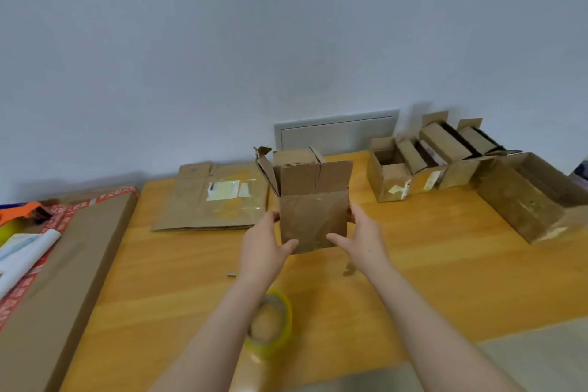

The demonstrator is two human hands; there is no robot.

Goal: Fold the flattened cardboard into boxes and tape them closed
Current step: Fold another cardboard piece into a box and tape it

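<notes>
the small box [313, 219] is upright over the middle of the table [191, 280], held between both hands, and i honestly can't tell if its bottom edge touches the wood or sits just above it. left hand [265, 247] grips the left edge with the thumb hooked across the front face and the other fingers wrapped round the side. right hand [362, 242] does the same on the right edge, so both are curled onto it, not flat. the top flaps stand up and splay out, one back corner flap looks torn and bent, and the near flap has a split down it. the front face is crinkly with old shiny tape. the tape roll [273, 325] sits on the table close to the person, partly under the left forearm, well apart from the box. behind the box a piece of flattened cardboard [216, 200] lies flat with a label on it, and off to the right there's a row of open boxes [413, 169] next to a bigger box [525, 200]. what could go wrong imo: that split flap could rip right off when it gets folded in, the card looks pretty tired. squeezing the sides too hard could skew the box so the flaps don't meet and the tape goes on crooked. and grabbing the roll means letting go with one hand, so the flaps probably spring back up.
</notes>
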